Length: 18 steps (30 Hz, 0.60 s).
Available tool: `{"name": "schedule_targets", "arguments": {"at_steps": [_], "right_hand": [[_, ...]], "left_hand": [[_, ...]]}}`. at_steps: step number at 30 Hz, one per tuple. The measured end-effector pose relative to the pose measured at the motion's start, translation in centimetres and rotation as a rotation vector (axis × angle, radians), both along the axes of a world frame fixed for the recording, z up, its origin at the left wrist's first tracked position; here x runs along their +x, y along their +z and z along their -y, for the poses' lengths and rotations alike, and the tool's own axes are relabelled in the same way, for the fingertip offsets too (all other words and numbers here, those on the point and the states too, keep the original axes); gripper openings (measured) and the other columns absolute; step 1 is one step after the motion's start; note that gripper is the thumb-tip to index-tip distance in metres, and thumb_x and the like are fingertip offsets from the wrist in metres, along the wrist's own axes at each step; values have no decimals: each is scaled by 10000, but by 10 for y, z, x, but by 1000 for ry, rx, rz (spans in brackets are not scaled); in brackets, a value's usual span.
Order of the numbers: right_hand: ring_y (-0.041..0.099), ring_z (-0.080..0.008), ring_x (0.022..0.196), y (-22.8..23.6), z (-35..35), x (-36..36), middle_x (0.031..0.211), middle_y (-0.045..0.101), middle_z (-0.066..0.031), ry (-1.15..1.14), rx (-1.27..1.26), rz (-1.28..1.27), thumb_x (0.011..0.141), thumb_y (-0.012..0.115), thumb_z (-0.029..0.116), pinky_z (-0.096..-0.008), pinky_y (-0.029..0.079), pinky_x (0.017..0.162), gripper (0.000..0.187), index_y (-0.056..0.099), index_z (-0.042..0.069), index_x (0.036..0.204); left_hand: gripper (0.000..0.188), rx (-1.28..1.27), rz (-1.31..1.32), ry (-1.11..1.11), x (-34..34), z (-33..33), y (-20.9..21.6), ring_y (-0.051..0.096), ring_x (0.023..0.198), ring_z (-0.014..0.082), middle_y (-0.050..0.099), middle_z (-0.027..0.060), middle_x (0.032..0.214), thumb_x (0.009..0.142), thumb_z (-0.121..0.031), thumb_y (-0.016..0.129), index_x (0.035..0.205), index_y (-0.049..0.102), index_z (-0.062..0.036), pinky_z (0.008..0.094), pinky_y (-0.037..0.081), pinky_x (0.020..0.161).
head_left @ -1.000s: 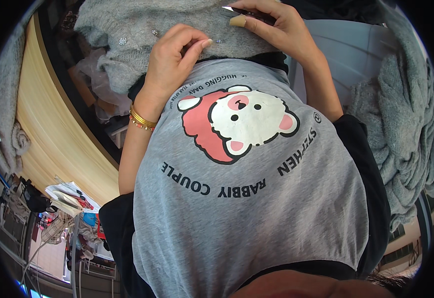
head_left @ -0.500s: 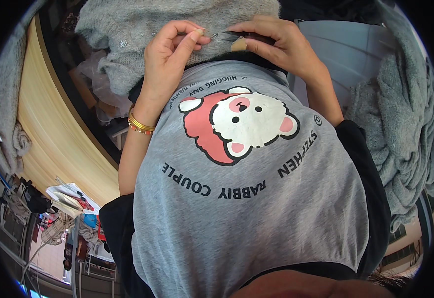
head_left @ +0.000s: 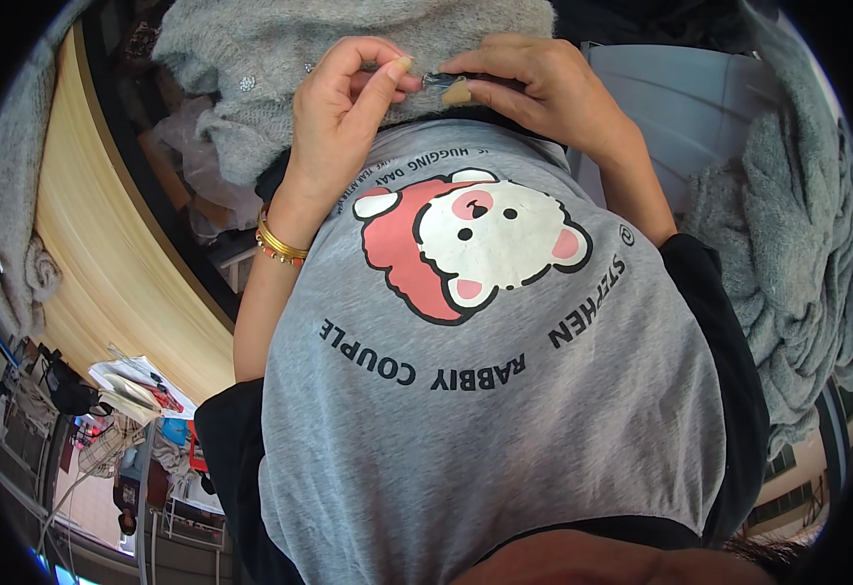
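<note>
Dark slim tool (head_left: 473, 80) points left from the curled right hand (head_left: 558, 90).

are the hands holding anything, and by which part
The right hand holds a small dark bladed tool by its handle, tip toward the left hand; whether the left holds anything cannot be told.

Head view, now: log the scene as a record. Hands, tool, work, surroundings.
Left hand: thumb and forefinger pinched together over the garment; any thread between them too small to tell
Right hand: holding a dark bladed tool; tan cover at thumb tip
Tool tip: pointing toward the left hand's fingertips; contact unclear
Work: grey knit garment, fuzzy, with small sparkly ornament left of the hands
Left wrist: gold bangles
Left side: pale wooden tabletop
Right side: heaped grey knitwear
</note>
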State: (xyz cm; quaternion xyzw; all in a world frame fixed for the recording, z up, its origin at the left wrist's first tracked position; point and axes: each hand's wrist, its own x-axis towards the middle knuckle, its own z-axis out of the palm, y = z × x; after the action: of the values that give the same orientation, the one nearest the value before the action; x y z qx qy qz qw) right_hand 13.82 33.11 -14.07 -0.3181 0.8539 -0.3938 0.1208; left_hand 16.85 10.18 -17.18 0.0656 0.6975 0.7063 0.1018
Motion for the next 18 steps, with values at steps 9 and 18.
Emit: {"name": "schedule_targets", "arguments": {"at_steps": [9, 18], "right_hand": [[608, -228, 678, -3, 1, -3, 804, 634, -69, 40, -9, -44, 819, 685, 75, -307, 470, 595, 264, 703, 77, 1082], [565, -114, 710, -3, -5, -16, 876, 637, -64, -136, -108, 178, 844, 652, 29, -240, 449, 642, 269, 666, -1, 1110]], "left_hand": [[104, -4, -10, 25, 0, 4, 2, 684, 873, 144, 625, 68, 1029, 960, -82, 596, 1005, 594, 12, 248, 539, 717], [1095, -916, -91, 502, -39, 84, 16, 434, 1277, 417, 362, 284, 1376, 682, -469, 850, 1438, 266, 67, 447, 379, 1069]]}}
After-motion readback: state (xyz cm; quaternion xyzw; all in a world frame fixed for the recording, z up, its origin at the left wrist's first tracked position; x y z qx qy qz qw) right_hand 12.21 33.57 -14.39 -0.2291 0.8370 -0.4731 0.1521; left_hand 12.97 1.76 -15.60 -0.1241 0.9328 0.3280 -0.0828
